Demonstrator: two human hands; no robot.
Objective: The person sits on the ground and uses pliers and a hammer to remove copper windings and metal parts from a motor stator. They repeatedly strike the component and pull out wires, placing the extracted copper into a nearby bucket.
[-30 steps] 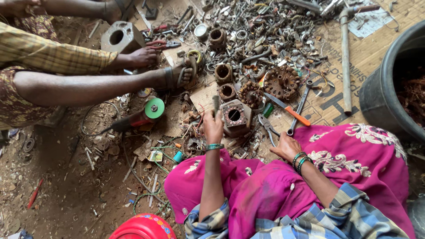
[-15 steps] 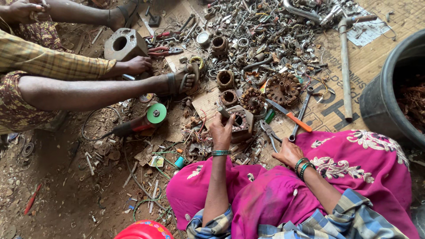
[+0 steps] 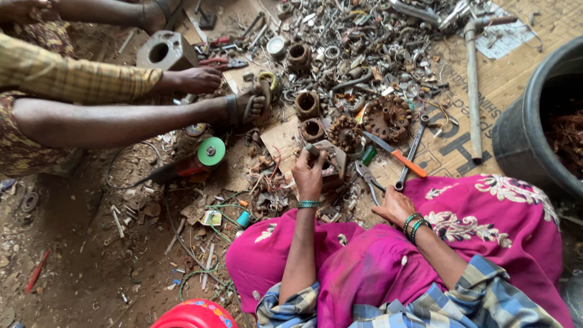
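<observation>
Motor stator housing (image 3: 333, 165), set on the ground before the pink-draped knees, is gripped at its near edge by the left hand (image 3: 308, 176), while the right hand (image 3: 395, 208) is rested loosely open beside pliers (image 3: 368, 178), scrap metal (image 3: 364, 54) piled beyond.

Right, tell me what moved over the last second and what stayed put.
The left hand rose from beside the square motor stator onto it and gripped a tool handle at its top. The right hand stayed resting on the pink cloth, empty. The co-worker's hand drew back slightly toward the metal block. The orange-handled screwdriver, green-disc grinder and black tub stayed put.
</observation>
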